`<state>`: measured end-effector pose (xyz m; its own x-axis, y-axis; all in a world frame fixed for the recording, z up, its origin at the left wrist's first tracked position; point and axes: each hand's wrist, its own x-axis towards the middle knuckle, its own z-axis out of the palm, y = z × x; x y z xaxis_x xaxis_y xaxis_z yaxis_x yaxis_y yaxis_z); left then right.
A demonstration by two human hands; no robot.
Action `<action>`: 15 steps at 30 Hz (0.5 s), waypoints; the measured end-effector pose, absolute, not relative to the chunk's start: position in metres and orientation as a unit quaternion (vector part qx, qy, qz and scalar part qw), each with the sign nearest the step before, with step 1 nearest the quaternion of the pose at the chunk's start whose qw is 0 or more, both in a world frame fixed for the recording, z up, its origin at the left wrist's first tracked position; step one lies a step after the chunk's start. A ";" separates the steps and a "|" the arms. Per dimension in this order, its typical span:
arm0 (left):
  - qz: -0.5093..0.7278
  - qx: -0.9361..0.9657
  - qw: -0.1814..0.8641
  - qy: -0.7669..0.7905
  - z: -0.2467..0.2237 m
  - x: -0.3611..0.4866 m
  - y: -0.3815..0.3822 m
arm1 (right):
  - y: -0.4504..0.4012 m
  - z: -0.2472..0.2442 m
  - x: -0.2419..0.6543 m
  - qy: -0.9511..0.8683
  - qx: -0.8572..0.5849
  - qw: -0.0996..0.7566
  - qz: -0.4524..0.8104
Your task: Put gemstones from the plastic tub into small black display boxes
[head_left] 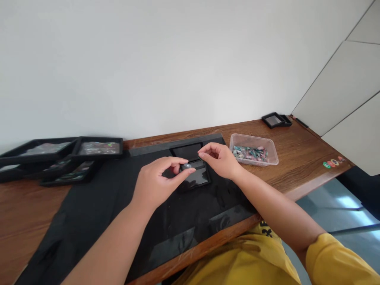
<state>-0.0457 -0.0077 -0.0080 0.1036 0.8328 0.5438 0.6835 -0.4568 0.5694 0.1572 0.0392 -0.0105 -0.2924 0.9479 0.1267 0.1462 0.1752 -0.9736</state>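
Between the thumb and index finger of my left hand (158, 180) is a small dark grey, shiny oval piece (186, 166). My right hand (221, 159) is to its right, thumb and index fingertips pinched together; what they hold, if anything, is too small to tell. Beneath both hands a black frame or tray (196, 183) with glossy panels lies on a black mat (118, 202). My fingers partly cover it. The two hands are apart from each other.
Right of the mat, a clear plastic box (274, 158) holds several wrapped, colourful pieces. Black trays (99, 156) with shiny contents are stacked at the left. Small black trays (273, 120) sit at the back right, and round stickers (335, 162) mark the wooden table's (303, 154) right end.
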 end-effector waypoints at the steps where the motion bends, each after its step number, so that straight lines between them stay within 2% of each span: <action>1: 0.402 0.732 0.105 0.540 -0.008 -0.046 -0.007 | 0.037 -0.010 0.156 -0.659 -0.435 0.408 0.459; 7: 0.264 0.705 0.178 0.633 -0.010 -0.047 -0.003 | 0.026 -0.009 0.151 -0.721 -0.471 0.347 0.372; 15: 0.199 0.697 0.210 0.656 -0.010 -0.046 -0.002 | 0.024 -0.008 0.149 -0.736 -0.481 0.310 0.362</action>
